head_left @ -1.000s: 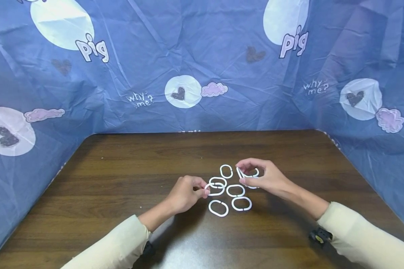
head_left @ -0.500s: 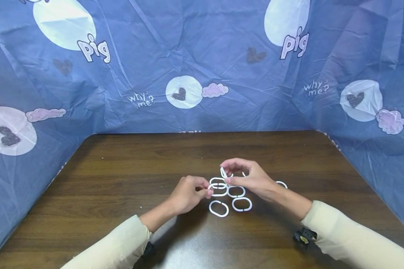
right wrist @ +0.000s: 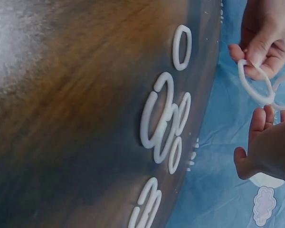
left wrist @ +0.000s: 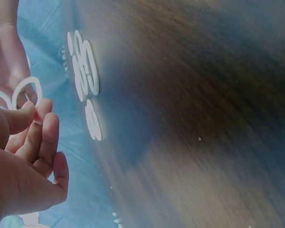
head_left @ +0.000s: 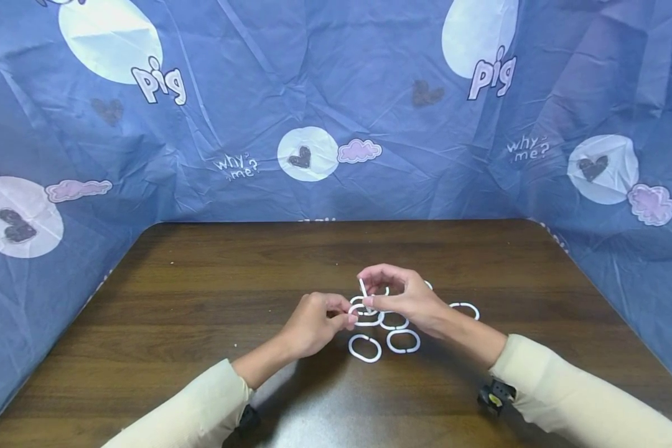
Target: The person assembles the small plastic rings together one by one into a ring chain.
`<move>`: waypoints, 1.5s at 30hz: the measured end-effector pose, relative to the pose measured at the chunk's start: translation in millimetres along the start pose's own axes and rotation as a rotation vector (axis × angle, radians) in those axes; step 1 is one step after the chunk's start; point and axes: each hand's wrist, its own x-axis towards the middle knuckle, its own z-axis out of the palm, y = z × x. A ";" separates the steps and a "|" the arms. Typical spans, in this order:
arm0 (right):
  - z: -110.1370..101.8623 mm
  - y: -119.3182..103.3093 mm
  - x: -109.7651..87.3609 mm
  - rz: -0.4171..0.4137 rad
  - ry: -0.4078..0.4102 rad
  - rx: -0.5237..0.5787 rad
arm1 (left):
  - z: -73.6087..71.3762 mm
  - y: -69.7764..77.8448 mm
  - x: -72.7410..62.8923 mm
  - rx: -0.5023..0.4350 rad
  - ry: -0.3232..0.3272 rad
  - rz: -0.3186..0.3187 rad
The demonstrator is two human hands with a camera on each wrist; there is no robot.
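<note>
Your left hand [head_left: 316, 325] is clamped on the left ring [head_left: 371, 323], pinching it between thumb and fingers; that ring lies at 3 o'clock from the hand, at the fingertips and off the surface [head_left: 190, 298]. Your right hand [head_left: 406, 295] is clamped too, pinching the right ring [head_left: 363, 287] towards 9 o'clock, where it shows nearly edge-on from the head view. In the right wrist view your two held rings meet; you cannot tell there whether they are linked. Near your left hand, at 4 o'clock, lies a loose ring [head_left: 379, 352]. From your right hand, a second ring [head_left: 389, 341] lies at 6 o'clock and a third ring [head_left: 467, 305] just past 3, partly behind the wrist.
</note>
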 end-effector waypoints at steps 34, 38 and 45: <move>-0.4 22.4 -1.3 -0.563 0.151 -0.737 | -2.4 -9.0 -5.3 0.025 -0.028 -0.018; -0.6 22.8 -0.3 -0.584 0.157 -0.749 | -5.6 -10.0 -5.0 0.049 -0.028 -0.019; 0.4 22.5 0.1 -0.590 0.153 -0.779 | -8.8 -5.3 -2.9 0.012 0.025 -0.036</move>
